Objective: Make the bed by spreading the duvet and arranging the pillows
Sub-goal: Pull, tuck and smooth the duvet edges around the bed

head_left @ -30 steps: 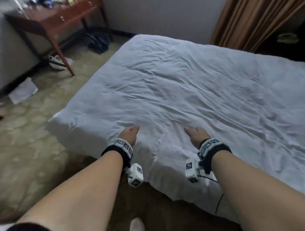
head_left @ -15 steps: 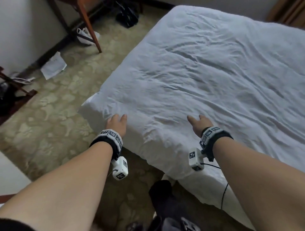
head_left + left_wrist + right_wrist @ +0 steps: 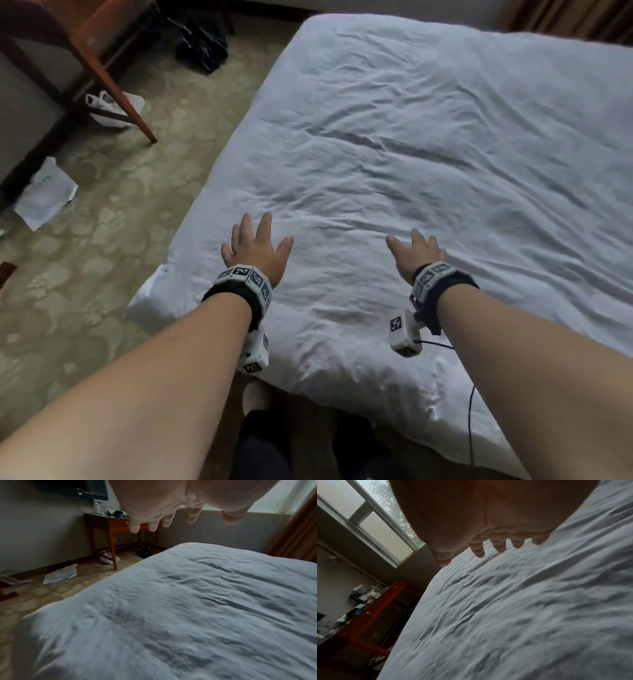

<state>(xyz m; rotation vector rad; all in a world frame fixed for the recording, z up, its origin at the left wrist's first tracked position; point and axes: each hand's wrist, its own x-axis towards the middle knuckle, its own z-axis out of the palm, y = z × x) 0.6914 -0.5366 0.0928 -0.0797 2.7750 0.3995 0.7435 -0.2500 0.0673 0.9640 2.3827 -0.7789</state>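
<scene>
A white, wrinkled duvet point(image 3: 428, 154) lies spread over the bed and fills most of the head view. My left hand point(image 3: 255, 245) is over its near left corner, palm down, fingers spread and straight. My right hand point(image 3: 416, 251) is to the right of it, also palm down with fingers extended. In the left wrist view the left hand point(image 3: 173, 513) hovers above the duvet point(image 3: 188, 615) without touching it. The right wrist view shows my right hand point(image 3: 489, 543) just above the duvet point(image 3: 513, 615). Neither hand holds anything. No pillows are in view.
A wooden desk point(image 3: 102, 61) stands to the left of the bed, with a white plastic bag point(image 3: 113, 106) by its leg. Loose papers point(image 3: 44, 193) lie on the patterned carpet point(image 3: 102, 257). Dark shoes point(image 3: 202, 44) sit near the wall. Brown curtains point(image 3: 568, 17) hang at the far right.
The left hand has moved from the duvet's left edge inward and forward, fingers now spread. The right hand has also reached farther onto the duvet. The head view has shifted.
</scene>
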